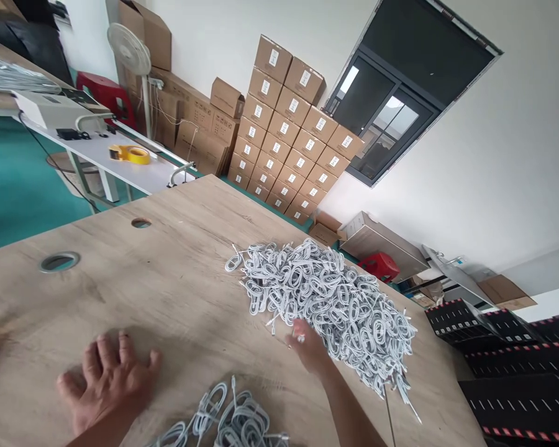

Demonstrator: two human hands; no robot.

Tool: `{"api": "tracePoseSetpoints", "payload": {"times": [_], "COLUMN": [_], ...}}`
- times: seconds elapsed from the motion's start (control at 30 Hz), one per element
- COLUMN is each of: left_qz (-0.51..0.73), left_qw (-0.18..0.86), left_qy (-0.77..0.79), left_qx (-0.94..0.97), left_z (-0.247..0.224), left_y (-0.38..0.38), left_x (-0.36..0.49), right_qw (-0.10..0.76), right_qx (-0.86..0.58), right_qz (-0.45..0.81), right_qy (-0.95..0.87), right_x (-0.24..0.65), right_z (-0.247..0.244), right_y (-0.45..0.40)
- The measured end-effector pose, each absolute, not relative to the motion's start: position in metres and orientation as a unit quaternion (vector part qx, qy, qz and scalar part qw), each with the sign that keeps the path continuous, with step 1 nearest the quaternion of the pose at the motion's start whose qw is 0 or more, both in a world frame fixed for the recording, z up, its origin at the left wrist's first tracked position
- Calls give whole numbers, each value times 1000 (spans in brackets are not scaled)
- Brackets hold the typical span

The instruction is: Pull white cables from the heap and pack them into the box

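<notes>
My left hand (pixel 109 379) lies flat on the wooden tabletop with its fingers spread and holds nothing. At the near edge of a large heap of coiled light-grey cables (pixel 326 298), my right hand (pixel 309 349) has its fingers bent and the thumb apart, with a bit of white showing between them. No cable is plainly in its grasp. A smaller group of coiled cables (pixel 245 416) lies at the bottom of the view, between my two forearms.
The wooden table (pixel 181 267) has two round holes. Black racks (pixel 517 403) with slots stand at the right. At the left, a yellow tape dispenser (pixel 129 154) sits on a white bench (pixel 130 171). Stacked cartons (pixel 284 127) and a fan (pixel 129 49) stand behind.
</notes>
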State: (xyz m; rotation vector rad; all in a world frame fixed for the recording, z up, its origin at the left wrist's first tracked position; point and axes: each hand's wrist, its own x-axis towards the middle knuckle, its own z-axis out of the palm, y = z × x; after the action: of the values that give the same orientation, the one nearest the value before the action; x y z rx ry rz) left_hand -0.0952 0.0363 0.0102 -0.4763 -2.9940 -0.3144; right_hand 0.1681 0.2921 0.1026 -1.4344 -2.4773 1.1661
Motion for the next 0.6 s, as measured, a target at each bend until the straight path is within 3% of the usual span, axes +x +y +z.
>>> {"api": "tracePoseSetpoints", "payload": {"times": [0.2,0.4,0.6], "left_qz": [-86,-130,-144], "left_qw": [2,-16,9], "left_qy": [-988,-981,-978], "left_qx": [-132,-145,-150], "left_z": [8,4,-4], "left_y": [35,30,32], "left_x": [-96,-99,-103], "right_qw": [53,115,193], "right_qx": [-589,-561,-592], "right_qz": [168,272,342], "right_qy": [-789,-773,-704], "right_x": [76,110,171], "right_z": [84,74,99], "right_y": [337,350,333]}}
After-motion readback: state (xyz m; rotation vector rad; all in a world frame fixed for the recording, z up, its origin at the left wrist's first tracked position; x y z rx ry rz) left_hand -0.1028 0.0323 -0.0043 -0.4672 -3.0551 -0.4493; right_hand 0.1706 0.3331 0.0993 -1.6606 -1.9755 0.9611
